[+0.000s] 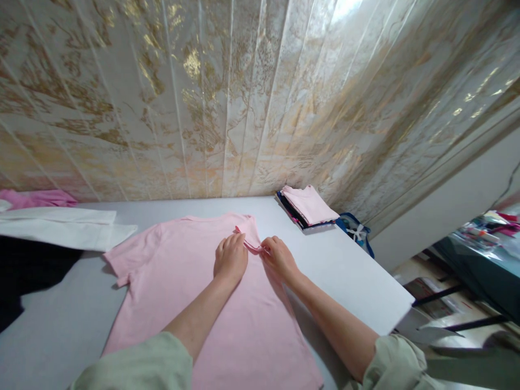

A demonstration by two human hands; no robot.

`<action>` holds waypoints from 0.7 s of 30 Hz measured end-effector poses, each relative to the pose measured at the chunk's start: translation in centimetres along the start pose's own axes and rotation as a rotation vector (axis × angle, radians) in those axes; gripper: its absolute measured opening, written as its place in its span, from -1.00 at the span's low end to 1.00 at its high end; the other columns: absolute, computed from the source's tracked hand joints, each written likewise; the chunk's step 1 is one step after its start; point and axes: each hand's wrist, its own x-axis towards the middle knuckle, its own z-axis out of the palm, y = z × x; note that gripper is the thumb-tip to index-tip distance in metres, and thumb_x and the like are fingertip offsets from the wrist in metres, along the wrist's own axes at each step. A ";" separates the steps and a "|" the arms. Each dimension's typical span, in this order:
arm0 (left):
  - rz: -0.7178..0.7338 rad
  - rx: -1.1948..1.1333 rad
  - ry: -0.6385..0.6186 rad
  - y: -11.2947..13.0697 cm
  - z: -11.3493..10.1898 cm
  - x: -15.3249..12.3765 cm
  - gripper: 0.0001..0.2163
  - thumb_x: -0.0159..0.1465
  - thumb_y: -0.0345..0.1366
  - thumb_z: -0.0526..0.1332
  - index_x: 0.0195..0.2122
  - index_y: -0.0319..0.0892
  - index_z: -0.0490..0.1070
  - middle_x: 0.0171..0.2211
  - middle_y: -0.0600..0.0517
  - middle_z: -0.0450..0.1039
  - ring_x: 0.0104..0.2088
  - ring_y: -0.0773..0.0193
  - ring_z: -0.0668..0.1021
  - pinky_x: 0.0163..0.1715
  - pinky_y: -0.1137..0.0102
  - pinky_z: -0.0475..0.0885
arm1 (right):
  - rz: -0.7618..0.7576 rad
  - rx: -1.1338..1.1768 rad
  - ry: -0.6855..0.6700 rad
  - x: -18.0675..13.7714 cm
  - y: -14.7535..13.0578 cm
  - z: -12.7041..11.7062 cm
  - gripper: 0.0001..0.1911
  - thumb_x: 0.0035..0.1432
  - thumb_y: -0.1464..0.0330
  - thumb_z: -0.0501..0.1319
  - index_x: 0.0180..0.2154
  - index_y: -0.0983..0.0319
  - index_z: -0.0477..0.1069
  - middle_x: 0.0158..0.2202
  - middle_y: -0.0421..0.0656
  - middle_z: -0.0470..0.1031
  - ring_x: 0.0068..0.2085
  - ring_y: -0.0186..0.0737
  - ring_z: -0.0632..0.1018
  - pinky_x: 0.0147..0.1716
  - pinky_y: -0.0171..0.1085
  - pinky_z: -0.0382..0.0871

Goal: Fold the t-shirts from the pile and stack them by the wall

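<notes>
A pink T-shirt [182,298] lies spread on the white table, its neckline toward the wall and its left-side sleeve stretched out flat. The other sleeve is folded in over the body, with its hem edge showing between my hands. My left hand [232,257] is closed on that sleeve edge, its fingertips partly hidden. My right hand [279,259] pinches the same edge at the shirt's right side, close beside the left hand.
Folded clothes [309,206] are stacked at the table's back right, a pink one on top. A blue bag [355,230] sits behind the corner. White [60,226], black [32,276] and bright pink clothes [38,198] lie left. A patterned curtain [211,108] hangs behind.
</notes>
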 end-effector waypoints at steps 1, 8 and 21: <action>0.000 -0.001 0.000 0.0 0.0 0.0 -0.63 0.30 -0.45 0.01 0.12 -0.20 0.33 0.13 -0.09 0.41 0.17 0.16 0.38 0.21 0.20 0.19 | 0.016 -0.013 0.023 0.0 0.0 0.1 -0.88 0.16 0.50 0.14 -0.28 0.18 0.37 -0.32 -0.20 0.37 -0.26 -0.25 0.39 -0.27 -0.34 0.20; 0.005 0.005 0.006 0.0 -0.1 -0.1 -0.57 0.29 -0.47 0.01 0.18 -0.12 0.30 0.14 -0.04 0.41 0.17 0.17 0.38 0.21 0.20 0.21 | 0.055 -0.083 0.032 -0.1 -0.5 0.0 -0.79 0.16 0.56 0.09 -0.26 0.16 0.39 -0.30 -0.21 0.36 -0.32 -0.29 0.40 -0.34 -0.35 0.17; -0.016 0.075 0.036 0.3 0.0 -0.4 -0.56 0.29 -0.46 0.00 0.19 -0.13 0.31 0.33 -0.10 0.13 0.32 0.04 0.18 0.24 0.10 0.18 | -0.071 0.009 -0.002 -1.1 -0.1 0.3 -0.62 0.21 0.58 0.10 -0.08 0.10 0.49 -0.10 -0.12 0.42 -0.10 -0.21 0.44 -0.08 -0.26 0.32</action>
